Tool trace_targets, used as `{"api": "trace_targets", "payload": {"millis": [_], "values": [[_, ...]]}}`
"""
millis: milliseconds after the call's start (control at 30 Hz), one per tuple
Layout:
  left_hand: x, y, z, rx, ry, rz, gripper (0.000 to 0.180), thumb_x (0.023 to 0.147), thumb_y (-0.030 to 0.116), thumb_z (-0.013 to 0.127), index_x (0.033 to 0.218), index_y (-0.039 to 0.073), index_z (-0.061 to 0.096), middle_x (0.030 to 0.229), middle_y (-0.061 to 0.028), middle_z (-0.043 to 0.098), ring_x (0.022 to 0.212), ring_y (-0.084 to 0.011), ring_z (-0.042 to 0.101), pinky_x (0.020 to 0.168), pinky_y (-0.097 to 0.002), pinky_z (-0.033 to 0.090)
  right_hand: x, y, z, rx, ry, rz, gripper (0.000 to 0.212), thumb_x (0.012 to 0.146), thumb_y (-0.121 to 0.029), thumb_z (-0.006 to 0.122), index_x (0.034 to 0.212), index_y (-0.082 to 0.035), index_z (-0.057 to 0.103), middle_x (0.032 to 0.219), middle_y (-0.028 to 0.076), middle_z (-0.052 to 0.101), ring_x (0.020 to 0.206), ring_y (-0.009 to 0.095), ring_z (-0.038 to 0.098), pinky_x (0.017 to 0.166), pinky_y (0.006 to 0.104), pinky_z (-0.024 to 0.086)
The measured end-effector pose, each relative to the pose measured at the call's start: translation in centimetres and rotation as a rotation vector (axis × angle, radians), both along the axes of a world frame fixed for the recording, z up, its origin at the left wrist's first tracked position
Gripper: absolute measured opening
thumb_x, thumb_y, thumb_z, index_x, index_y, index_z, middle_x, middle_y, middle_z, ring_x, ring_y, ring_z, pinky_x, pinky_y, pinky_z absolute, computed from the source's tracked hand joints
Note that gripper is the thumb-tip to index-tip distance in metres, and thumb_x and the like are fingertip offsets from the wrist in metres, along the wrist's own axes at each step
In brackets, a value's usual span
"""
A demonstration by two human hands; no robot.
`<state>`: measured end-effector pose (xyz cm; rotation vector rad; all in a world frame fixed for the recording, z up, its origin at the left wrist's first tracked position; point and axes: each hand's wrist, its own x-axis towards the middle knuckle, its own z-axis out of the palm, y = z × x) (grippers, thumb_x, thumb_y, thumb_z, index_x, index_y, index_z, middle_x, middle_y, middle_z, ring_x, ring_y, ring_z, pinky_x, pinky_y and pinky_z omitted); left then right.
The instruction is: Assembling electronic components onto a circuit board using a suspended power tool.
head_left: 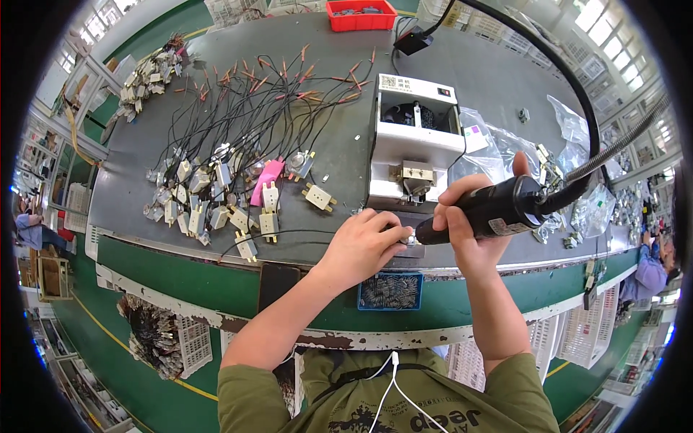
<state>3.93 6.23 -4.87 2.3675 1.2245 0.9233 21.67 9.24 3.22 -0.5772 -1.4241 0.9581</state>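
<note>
My right hand (480, 242) is wrapped round a black electric screwdriver (505, 206), which lies tilted with its tip pointing left. At that tip, my left hand (364, 245) pinches a small pale metallic part (412, 239) near the table's front edge. My fingers hide most of the part, so its kind does not show. A black wire (299, 231) runs leftward from beside my left hand. Just beyond both hands stands a screw feeder (386, 148) with a metal front and an open top. Socket units (317, 197) with black leads lie to the left.
A blue tray (390, 309) of screws sits below my hands, beside a dark flat object (278, 285). A red bin (361, 22) stands at the back. Plastic bags (480, 155) and loose parts lie right. The screwdriver's cable (588, 108) arches overhead beside a metal flexible hose (621, 148).
</note>
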Motion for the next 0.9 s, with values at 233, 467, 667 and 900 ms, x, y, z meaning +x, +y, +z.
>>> {"api": "trace_targets", "payload": {"millis": [233,467,667,900], "values": [[0.1,-0.1,0.2,-0.001,0.012,0.013,0.023,0.084,0.022,0.076,0.104,0.014,0.068,0.104,-0.0008,0.062,0.091,-0.0253,0.058,0.083,-0.0383,0.051,-0.3,-0.4,0.2,0.005,-0.037,-0.043,0.099,0.082,0.014,0.063,0.156,-0.005,0.000,0.097,0.013,0.065,0.075,0.013,0.064,0.067,0.0251,0.054],[-0.1,0.3,0.1,-0.042,-0.007,-0.028,0.021,0.086,0.021,0.074,0.104,0.014,0.067,0.105,-0.0010,0.062,0.092,-0.0253,0.058,0.084,-0.0385,0.050,-0.7,-0.4,-0.2,-0.002,-0.073,-0.210,0.096,0.086,0.011,0.065,0.156,-0.007,0.002,0.099,0.012,0.063,0.073,0.013,0.062,0.067,0.0261,0.053],[-0.3,0.3,-0.1,-0.045,-0.026,-0.061,0.021,0.086,0.019,0.073,0.105,0.014,0.067,0.107,-0.0008,0.062,0.093,-0.0256,0.058,0.086,-0.0386,0.049,-0.1,0.5,0.0,-0.031,-0.055,-0.046,0.095,0.079,0.011,0.071,0.153,-0.002,0.013,0.092,0.009,0.065,0.071,0.011,0.062,0.066,0.0239,0.050],[-0.1,0.2,0.3,-0.035,0.031,-0.044,0.023,0.085,0.019,0.074,0.105,0.014,0.066,0.109,-0.0002,0.062,0.096,-0.0252,0.059,0.087,-0.0396,0.048,1.1,1.8,0.3,0.076,-0.007,0.332,0.099,0.078,0.012,0.065,0.157,-0.007,0.008,0.095,0.017,0.066,0.070,0.014,0.063,0.067,0.0264,0.052]]}}
